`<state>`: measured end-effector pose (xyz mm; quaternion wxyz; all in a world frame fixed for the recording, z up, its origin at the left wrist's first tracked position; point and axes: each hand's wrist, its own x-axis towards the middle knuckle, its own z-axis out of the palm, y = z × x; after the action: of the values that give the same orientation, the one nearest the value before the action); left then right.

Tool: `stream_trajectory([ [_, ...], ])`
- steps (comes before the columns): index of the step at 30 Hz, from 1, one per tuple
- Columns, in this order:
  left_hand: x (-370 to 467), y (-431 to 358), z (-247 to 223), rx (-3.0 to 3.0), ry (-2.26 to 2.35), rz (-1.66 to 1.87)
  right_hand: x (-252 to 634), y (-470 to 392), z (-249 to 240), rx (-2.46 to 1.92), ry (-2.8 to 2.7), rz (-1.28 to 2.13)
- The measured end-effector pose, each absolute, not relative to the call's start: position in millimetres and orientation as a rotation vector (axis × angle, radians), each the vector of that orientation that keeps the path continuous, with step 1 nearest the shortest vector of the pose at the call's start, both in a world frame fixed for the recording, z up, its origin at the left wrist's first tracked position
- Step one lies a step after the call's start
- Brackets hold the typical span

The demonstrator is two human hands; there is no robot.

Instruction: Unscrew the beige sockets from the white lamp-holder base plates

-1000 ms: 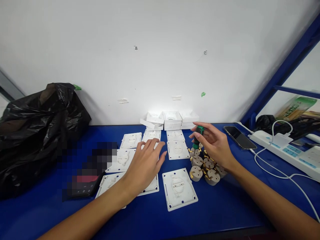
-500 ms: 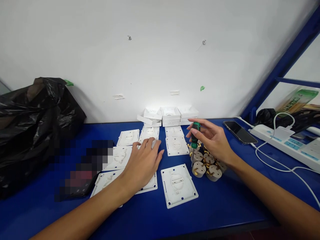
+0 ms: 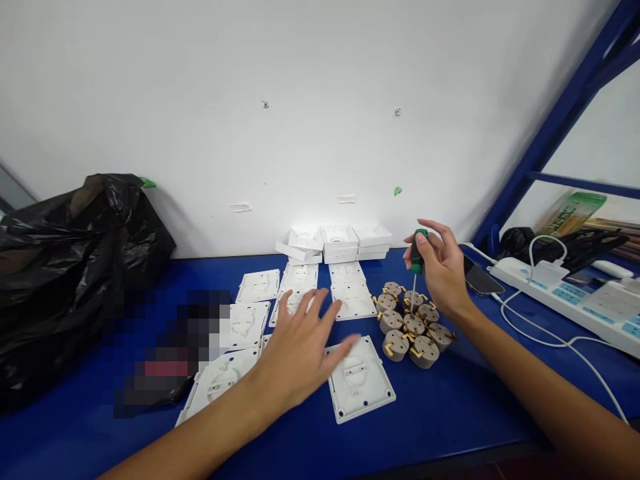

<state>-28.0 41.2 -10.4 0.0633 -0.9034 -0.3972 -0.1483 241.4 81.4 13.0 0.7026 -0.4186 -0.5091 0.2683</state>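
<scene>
My right hand (image 3: 440,267) grips a green and black screwdriver (image 3: 417,252), its shaft pointing down over a cluster of round grey parts (image 3: 414,325) with brass pieces. Fingers spread and slightly blurred, my left hand (image 3: 305,340) holds nothing. It hovers over the white square plates, its thumb reaching over the left edge of the front plate (image 3: 363,383). More white plates lie behind and to the left, among them one at the back (image 3: 353,300) and one at the far left (image 3: 243,325). My left hand and forearm partly cover some of them.
White boxes (image 3: 340,243) are stacked against the wall. A black plastic bag (image 3: 80,280) fills the left side. At the right are a phone (image 3: 481,277), a white power strip (image 3: 560,288) and looping white cables. A blurred-out dark item (image 3: 170,360) lies left of the plates.
My left hand has moved right, towards the front plate, its fingers spreading wider. My right hand has shifted right with the screwdriver, uncovering more of the round parts. The view has tilted slightly.
</scene>
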Motion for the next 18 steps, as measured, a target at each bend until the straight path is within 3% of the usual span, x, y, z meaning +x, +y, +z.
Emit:
stream_trajectory([
  [12,-77.1,80.4,12.4,-2.49,-1.625,-0.386,287.1,112.4,-15.8,-1.186,-1.11,1.232],
  [18,-124.2,77.4,-7.6,-2.482,-1.767,-0.464,287.8,120.0,-30.6,-1.146,-1.063,1.314],
])
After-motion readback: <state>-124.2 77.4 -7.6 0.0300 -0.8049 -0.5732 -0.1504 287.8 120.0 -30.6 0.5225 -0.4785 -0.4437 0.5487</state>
